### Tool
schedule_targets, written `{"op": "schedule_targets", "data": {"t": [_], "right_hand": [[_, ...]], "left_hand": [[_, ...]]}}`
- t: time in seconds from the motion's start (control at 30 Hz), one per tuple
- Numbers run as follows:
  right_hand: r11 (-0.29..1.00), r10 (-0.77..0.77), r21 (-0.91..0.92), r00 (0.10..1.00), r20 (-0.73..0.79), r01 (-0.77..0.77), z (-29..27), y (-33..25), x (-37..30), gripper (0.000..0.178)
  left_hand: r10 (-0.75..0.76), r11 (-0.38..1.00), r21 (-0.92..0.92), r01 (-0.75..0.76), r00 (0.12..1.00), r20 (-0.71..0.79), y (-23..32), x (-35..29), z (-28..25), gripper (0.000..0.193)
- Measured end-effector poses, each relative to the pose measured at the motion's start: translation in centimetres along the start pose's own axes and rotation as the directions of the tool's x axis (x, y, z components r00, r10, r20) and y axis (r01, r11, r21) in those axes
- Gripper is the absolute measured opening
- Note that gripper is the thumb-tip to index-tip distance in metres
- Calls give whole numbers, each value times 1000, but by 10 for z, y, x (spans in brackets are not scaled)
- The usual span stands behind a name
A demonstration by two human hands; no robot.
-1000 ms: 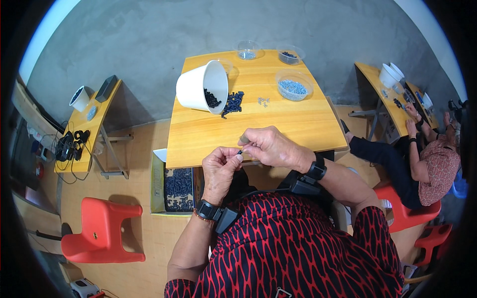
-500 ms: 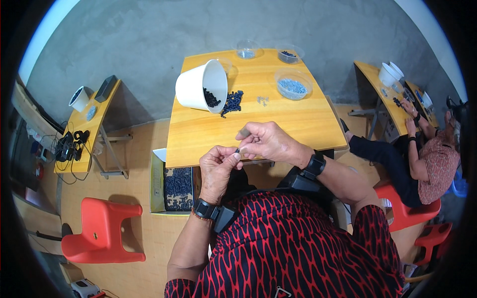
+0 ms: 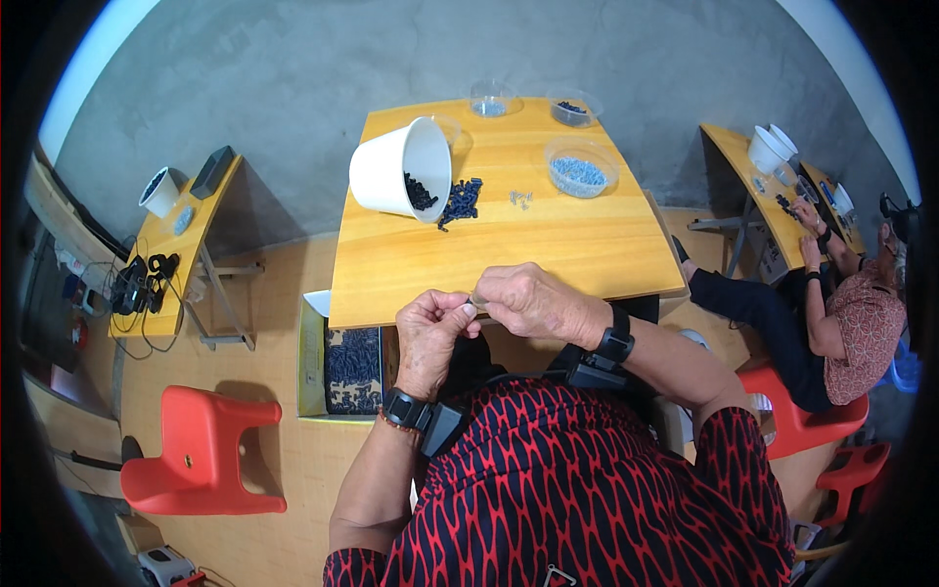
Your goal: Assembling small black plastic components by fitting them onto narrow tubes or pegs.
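Just off the front edge of the table (image 3: 391, 264), my two hands meet at the fingertips. My left hand (image 3: 428, 338) is closed in a pinch, its thumb and index finger on something too small to name. My right hand (image 3: 538, 303) is curled, its fingers pressed against the left fingertips; what they grip is hidden. A greyish-brown patch shows at the right index finger. Beyond the hands, a white bucket (image 3: 380, 173) lies on its side with black pieces (image 3: 419, 192) inside. Small dark blue pieces (image 3: 462, 200) are heaped at its mouth, and several tiny silvery pieces (image 3: 520, 200) lie to the right.
Clear bowls stand farther back, one holding light blue-grey pieces (image 3: 579, 172), another dark pieces (image 3: 570, 107). An open carton (image 3: 311, 362) of dark pieces sits below left. A red stool (image 3: 196, 455) is at left. Another person (image 3: 861, 333) works at a table on the right.
My right hand has come down and closer to the left, its raised fingers now curled at the pinch. The small dark piece between the fingertips is now mostly covered. My left hand stays nearly in place.
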State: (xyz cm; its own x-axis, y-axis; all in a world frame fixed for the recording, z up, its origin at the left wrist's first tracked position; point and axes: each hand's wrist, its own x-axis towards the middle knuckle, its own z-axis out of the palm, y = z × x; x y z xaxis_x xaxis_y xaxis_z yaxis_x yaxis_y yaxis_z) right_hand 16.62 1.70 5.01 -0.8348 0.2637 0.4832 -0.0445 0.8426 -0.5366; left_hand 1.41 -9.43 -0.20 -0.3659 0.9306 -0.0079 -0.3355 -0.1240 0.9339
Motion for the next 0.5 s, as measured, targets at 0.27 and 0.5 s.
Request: {"op": "schedule_targets", "data": {"t": [0.27,0.5], "right_hand": [[875,418,246,907,48,-417,6,49,40,12],[917,376,-94,919,-121,-388,31,88,79,14]], "left_hand": [[49,996,-65,-64,977,-208,0,8,-11,9],[68,985,-125,-118,936,-346,5,10,-19,11]]}}
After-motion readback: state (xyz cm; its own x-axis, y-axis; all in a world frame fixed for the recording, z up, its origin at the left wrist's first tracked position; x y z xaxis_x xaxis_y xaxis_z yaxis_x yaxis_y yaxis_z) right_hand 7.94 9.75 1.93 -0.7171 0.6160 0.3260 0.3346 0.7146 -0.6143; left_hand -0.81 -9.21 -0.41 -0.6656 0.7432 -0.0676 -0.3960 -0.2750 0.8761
